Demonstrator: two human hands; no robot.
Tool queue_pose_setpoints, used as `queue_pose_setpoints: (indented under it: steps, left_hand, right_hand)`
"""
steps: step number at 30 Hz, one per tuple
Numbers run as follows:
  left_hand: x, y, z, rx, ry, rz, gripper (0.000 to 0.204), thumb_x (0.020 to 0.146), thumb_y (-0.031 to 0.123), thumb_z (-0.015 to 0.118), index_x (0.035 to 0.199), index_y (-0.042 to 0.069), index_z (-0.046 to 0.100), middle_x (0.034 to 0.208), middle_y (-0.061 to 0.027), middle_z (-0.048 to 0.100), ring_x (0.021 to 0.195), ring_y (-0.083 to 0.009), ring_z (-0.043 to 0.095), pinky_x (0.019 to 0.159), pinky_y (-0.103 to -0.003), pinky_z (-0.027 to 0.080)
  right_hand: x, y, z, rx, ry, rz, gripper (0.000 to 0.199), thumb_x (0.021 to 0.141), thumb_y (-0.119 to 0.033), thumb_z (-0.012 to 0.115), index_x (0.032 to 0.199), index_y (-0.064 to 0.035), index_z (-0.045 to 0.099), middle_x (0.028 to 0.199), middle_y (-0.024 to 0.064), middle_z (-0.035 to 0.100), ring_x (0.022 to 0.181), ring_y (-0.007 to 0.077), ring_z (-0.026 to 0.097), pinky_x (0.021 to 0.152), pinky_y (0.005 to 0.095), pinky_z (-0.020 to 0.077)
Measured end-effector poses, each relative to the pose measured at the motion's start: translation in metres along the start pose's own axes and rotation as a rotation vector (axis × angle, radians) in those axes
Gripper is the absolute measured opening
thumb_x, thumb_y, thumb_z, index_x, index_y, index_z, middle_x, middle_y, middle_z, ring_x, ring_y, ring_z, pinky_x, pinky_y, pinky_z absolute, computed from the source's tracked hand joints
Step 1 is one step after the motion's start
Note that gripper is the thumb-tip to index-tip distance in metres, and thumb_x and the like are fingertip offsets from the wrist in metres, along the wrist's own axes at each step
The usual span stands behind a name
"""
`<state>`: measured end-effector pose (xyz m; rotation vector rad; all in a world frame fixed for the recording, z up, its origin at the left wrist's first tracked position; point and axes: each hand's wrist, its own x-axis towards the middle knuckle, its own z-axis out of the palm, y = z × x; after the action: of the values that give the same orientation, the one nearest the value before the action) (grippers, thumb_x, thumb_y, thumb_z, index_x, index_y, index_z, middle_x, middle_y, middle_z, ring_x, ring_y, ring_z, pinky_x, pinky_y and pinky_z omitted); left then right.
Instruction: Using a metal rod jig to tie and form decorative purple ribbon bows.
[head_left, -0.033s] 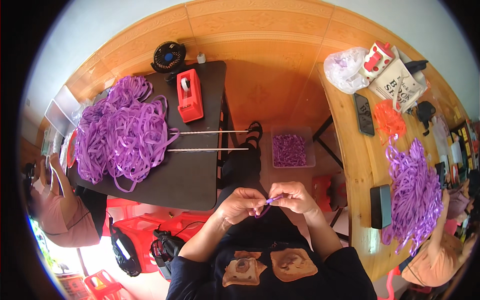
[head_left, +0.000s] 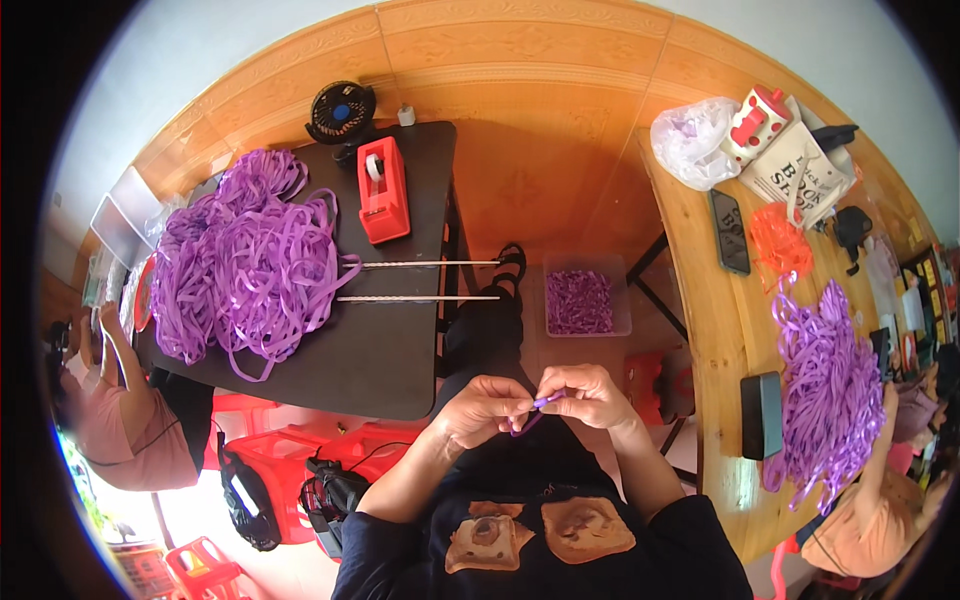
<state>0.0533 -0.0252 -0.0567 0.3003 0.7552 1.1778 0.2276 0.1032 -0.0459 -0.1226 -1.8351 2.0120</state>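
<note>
A short purple ribbon point(head_left: 547, 400) is pinched between my two hands, held low in front of my dark shirt. My left hand point(head_left: 490, 409) grips it with thumb and forefinger. Close against it, my right hand point(head_left: 585, 395) pinches the ribbon from the other side. Part of the ribbon hangs below the fingertips in a small loop; the rest is hidden by my fingers. On the floor beyond my hands, a clear plastic bin point(head_left: 622, 325) holds many small purple pieces.
On the black table point(head_left: 390, 350) at left lie a purple ribbon heap point(head_left: 270, 270), two thin rods point(head_left: 420, 298), a red tape dispenser point(head_left: 383, 195) and a fan point(head_left: 342, 112). The wooden table point(head_left: 715, 350) at right bears more ribbon point(head_left: 825, 390) and a phone point(head_left: 729, 232). People sit at both sides.
</note>
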Motion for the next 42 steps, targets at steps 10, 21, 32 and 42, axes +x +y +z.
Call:
queue_pose_setpoints:
  steps: [10,21,32,42]
  left_hand:
    - [-0.002,0.000,0.000,-0.111,-0.061,-0.023,0.015,0.087,0.015,0.066,0.090,0.000,0.066,0.071,-0.0077,0.063,0.061,-0.0148,0.060,0.053,-0.022,0.044]
    - [-0.002,0.006,0.006,-0.097,-0.195,-0.103,0.027,0.088,0.017,0.063,0.096,-0.009,0.065,0.066,-0.0124,0.061,0.060,-0.0215,0.060,0.049,-0.024,0.044]
    - [-0.006,0.009,0.010,0.035,-0.223,-0.108,0.022,0.086,0.014,0.067,0.096,-0.006,0.068,0.065,-0.0081,0.061,0.058,-0.0136,0.060,0.051,-0.022,0.047]
    - [-0.012,0.006,0.016,0.172,-0.202,-0.081,0.014,0.087,0.012,0.067,0.089,-0.002,0.069,0.062,-0.0021,0.059,0.053,-0.0077,0.052,0.048,-0.018,0.039]
  right_hand:
    - [-0.001,-0.004,0.006,-0.106,0.086,-0.071,0.014,0.077,0.009,0.067,0.091,0.0034,0.066,0.078,0.0095,0.062,0.071,0.0152,0.059,0.060,0.0241,0.0446]
    - [0.007,-0.025,0.002,-0.332,-0.022,-0.230,0.015,0.074,0.009,0.068,0.088,0.0024,0.067,0.076,0.0101,0.061,0.067,0.0181,0.059,0.056,0.0265,0.0458]
    - [0.004,-0.039,0.006,-0.415,-0.064,-0.215,0.020,0.072,0.007,0.070,0.091,0.0016,0.067,0.076,0.0104,0.061,0.065,0.0199,0.061,0.054,0.0274,0.0463]
    - [-0.001,-0.042,0.016,-0.580,-0.097,-0.253,0.017,0.072,0.005,0.068,0.088,0.0014,0.065,0.078,0.0106,0.058,0.062,0.0218,0.061,0.052,0.0292,0.0459]
